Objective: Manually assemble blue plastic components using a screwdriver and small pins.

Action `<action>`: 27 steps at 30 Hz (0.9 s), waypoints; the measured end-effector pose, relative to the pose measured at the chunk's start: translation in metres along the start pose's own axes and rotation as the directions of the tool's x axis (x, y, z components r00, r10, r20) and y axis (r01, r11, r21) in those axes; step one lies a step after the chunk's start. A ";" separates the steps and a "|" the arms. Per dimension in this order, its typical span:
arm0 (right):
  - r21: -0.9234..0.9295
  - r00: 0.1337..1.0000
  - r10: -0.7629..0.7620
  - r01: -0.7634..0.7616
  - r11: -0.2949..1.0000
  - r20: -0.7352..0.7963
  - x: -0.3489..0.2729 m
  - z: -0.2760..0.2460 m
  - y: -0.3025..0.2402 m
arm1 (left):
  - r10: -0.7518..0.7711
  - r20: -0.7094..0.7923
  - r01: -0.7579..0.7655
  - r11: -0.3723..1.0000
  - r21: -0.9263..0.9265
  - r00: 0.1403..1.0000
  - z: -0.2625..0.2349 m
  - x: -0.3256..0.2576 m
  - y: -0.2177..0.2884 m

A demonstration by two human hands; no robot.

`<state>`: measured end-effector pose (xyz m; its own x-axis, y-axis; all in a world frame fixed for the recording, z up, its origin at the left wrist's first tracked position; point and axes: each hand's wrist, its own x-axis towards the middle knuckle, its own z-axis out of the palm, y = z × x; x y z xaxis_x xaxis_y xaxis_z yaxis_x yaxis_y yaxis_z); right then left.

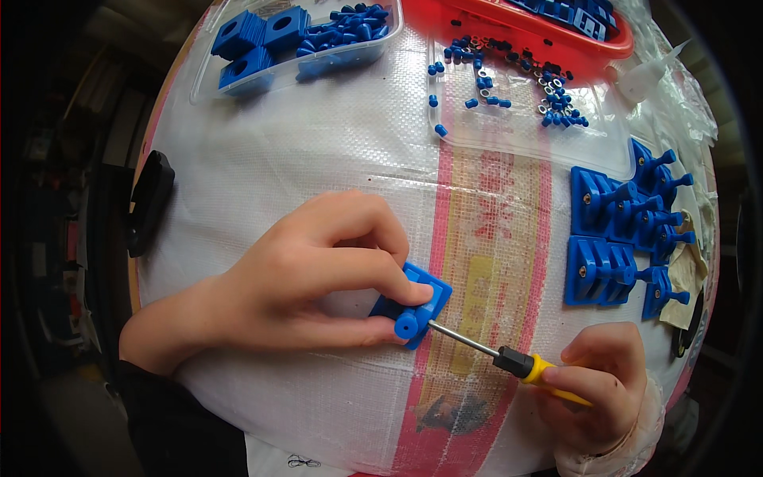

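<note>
My left hand [318, 278] pinches a blue plastic bracket [435, 296] with a square base and a round-ended knob, holding it on the woven sheet. A screwdriver [518, 364] with a yellow and black handle is in my right hand [600, 389], its fingers closed round the handle. The metal shaft points left and its tip meets the side of the bracket, next to the knob. Whatever the tip sits on is hidden by the bracket. My left fingers cover part of the bracket's base.
Finished-looking blue brackets [598, 270] lie grouped at the right. A clear tray [517, 147] holds small blue pegs and metal nuts. Behind stand a red tub [620, 46] and a clear box [208, 89] of blue parts. A black case [149, 203] lies at the left edge.
</note>
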<state>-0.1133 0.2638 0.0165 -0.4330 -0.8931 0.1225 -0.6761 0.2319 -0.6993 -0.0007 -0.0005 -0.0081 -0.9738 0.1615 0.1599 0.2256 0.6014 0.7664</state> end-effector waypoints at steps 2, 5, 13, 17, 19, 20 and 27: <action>-0.025 1.000 -0.026 0.026 0.999 0.000 0.001 -0.001 0.000 | -0.007 0.007 0.007 1.000 -0.006 1.000 -0.001 0.001 0.001; -0.018 0.998 -0.051 0.052 0.999 0.038 0.002 -0.005 0.002 | -0.018 0.014 0.018 1.000 -0.017 1.000 -0.001 0.000 0.002; 0.112 0.999 0.003 -0.009 0.994 0.052 0.005 -0.009 0.003 | 0.001 -0.002 -0.001 1.000 -0.014 1.000 -0.001 0.000 0.000; 0.113 0.994 -0.054 0.042 0.993 0.098 0.004 -0.007 0.009 | -0.003 0.000 0.003 1.000 -0.007 1.000 -0.001 0.000 0.000; 0.067 0.997 -0.007 0.001 0.998 0.081 0.002 -0.006 0.001 | -0.003 0.000 0.003 1.000 -0.006 1.000 -0.001 0.001 0.000; 0.060 0.997 -0.026 0.022 0.998 0.078 0.001 -0.006 0.000 | 0.000 -0.002 0.000 1.000 -0.009 1.000 -0.001 0.001 0.001; 0.026 0.997 -0.032 0.030 0.999 0.063 -0.001 -0.005 -0.004 | 0.001 -0.003 -0.001 1.000 -0.019 1.000 -0.001 0.000 0.001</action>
<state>-0.1135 0.2657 0.0224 -0.3728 -0.9225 0.0998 -0.6734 0.1950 -0.7131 -0.0009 -0.0003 -0.0068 -0.9738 0.1593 0.1625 0.2257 0.5862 0.7781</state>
